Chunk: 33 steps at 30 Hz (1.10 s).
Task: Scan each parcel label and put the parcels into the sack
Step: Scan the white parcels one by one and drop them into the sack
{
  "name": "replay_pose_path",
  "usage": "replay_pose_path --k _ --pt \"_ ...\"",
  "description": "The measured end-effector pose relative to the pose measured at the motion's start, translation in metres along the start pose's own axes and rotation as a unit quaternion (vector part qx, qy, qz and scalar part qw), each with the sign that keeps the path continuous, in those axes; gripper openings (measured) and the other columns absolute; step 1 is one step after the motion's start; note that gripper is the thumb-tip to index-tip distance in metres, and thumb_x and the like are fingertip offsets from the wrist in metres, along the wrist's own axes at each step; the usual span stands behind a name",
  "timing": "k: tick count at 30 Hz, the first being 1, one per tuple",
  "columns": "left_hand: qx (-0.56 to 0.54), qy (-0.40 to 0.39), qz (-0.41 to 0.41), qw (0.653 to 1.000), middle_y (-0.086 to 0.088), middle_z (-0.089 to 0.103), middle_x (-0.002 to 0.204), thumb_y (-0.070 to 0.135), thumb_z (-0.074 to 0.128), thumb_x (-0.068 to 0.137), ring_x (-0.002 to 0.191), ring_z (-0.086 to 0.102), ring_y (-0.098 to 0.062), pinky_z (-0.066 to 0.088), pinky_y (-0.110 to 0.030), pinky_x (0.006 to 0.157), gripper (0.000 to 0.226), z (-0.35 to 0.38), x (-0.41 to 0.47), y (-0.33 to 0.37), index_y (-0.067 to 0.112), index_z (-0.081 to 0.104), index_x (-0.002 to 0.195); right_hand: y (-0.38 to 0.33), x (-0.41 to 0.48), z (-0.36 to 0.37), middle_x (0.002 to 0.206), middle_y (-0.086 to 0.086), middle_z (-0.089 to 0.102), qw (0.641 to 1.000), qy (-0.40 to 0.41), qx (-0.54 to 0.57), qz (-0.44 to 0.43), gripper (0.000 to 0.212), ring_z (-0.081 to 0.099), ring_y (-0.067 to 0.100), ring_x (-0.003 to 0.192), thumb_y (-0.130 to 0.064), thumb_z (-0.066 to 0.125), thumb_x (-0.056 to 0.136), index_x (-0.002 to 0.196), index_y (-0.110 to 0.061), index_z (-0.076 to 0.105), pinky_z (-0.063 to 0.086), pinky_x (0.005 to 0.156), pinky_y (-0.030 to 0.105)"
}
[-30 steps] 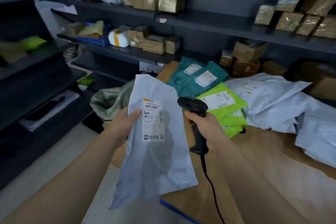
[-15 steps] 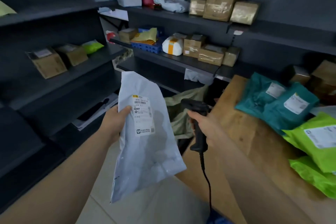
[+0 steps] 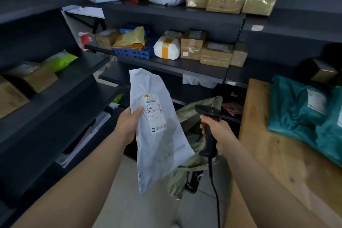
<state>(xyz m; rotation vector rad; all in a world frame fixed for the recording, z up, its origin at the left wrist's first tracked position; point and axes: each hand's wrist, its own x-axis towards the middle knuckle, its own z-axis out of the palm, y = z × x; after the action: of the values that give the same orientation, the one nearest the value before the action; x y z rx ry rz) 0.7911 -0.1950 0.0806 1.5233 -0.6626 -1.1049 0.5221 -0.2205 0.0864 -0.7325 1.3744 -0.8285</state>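
Note:
My left hand [image 3: 128, 124] grips the left edge of a pale grey plastic parcel [image 3: 159, 139], thumb on its front beside the white label [image 3: 154, 114]. The parcel hangs upright over the floor, label facing me. My right hand [image 3: 219, 132] holds a black corded barcode scanner [image 3: 208, 126] by its handle, just right of the parcel, its head at label height. Behind and below the parcel sits an olive-green woven sack [image 3: 192, 155] on the floor, partly hidden by the parcel. Teal parcels [image 3: 298, 114] lie on the wooden table [image 3: 273, 155] at the right.
Dark shelving runs along the left and back, loaded with taped cardboard boxes [image 3: 215, 53], a white wrapped bundle [image 3: 167, 47] and a blue crate [image 3: 135, 52]. The scanner cable [image 3: 215, 194] hangs down past the table's edge. Pale floor tiles [image 3: 133, 205] show between the shelves and the table.
The view has swung left, away from the table's pile of parcels toward the shelves. Both hands, with the parcel and the scanner, now hang over the floor in front of the sack.

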Motion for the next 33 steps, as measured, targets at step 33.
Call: replay_pose_path --k 33 --pt "0.317 -0.369 -0.266 0.832 -0.022 0.051 0.137 0.028 0.043 0.102 0.122 0.050 -0.036 0.046 -0.044 0.094 0.046 0.151 0.306 -0.246 -0.001 0.045 0.138 0.046 0.184 0.036 0.075 0.009 0.069 0.973 0.206 -0.048 0.097 0.025 0.066 0.022 0.070 -0.031 0.070 0.089 0.084 -0.007 0.069 0.054 0.060 0.030"
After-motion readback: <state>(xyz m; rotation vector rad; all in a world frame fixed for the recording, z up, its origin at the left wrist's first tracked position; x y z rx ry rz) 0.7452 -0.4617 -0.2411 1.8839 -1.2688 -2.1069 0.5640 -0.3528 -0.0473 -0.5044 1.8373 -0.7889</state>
